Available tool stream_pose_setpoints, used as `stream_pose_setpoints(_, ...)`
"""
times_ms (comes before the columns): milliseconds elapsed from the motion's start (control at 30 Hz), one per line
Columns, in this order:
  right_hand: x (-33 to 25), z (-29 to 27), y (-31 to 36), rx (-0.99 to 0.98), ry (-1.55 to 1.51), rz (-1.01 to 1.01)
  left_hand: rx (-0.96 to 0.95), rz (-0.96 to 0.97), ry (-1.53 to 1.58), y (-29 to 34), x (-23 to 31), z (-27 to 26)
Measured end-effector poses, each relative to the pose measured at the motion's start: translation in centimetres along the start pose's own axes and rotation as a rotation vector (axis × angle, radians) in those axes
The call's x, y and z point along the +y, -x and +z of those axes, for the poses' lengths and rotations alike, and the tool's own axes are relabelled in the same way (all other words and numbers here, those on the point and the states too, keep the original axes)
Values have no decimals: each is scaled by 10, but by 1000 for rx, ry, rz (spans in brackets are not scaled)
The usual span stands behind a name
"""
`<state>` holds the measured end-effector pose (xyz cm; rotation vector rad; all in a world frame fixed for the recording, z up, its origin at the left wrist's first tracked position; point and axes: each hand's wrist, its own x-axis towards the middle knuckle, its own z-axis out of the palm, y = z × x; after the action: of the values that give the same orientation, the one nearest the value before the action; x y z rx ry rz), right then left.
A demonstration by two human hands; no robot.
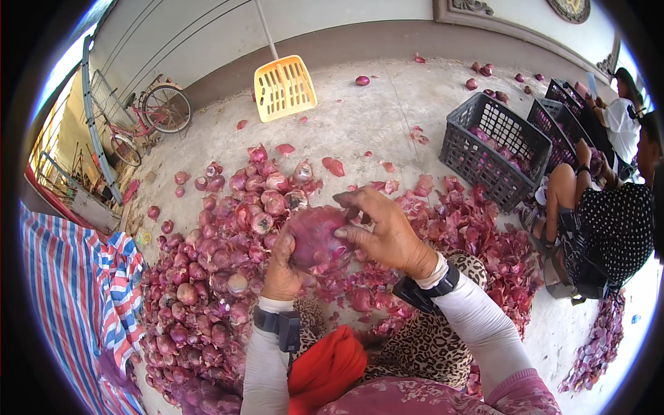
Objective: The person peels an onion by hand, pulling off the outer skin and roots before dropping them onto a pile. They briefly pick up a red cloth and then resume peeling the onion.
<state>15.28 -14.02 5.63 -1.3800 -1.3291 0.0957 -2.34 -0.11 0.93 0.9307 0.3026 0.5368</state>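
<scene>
A large red onion (315, 238) with papery purple skin is held up in front of me, over the floor. My left hand (280, 266) is wrapped round its left side, the palm supporting it. My right hand (380, 232) is at the onion's upper right, with thumb and fingers pinching at its skin. Whether a loose flap of skin sits between those fingertips is hard to make out. A big heap of red onions (187, 294) lies to the left and beyond my left hand. Loose onion skins (498, 259) cover the floor to the right.
Black plastic crates (477, 145) stand at the right, the nearest holding onions. Two people (615, 214) sit beside them. A yellow slotted shovel (285, 88) leans at the far wall. A striped tarp (69, 277) lies at left, a bicycle (149, 117) behind it. Red cloth (328, 370) covers my lap.
</scene>
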Motion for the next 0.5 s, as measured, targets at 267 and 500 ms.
stream_pose_setpoints(267, 13, -4, 3, -158, -202, 134, -19, 24, -157, 5, 5, 10)
stream_pose_setpoints(500, 15, 1, 4, -101, -346, 150, 41, -42, -6, 4, -2, -3)
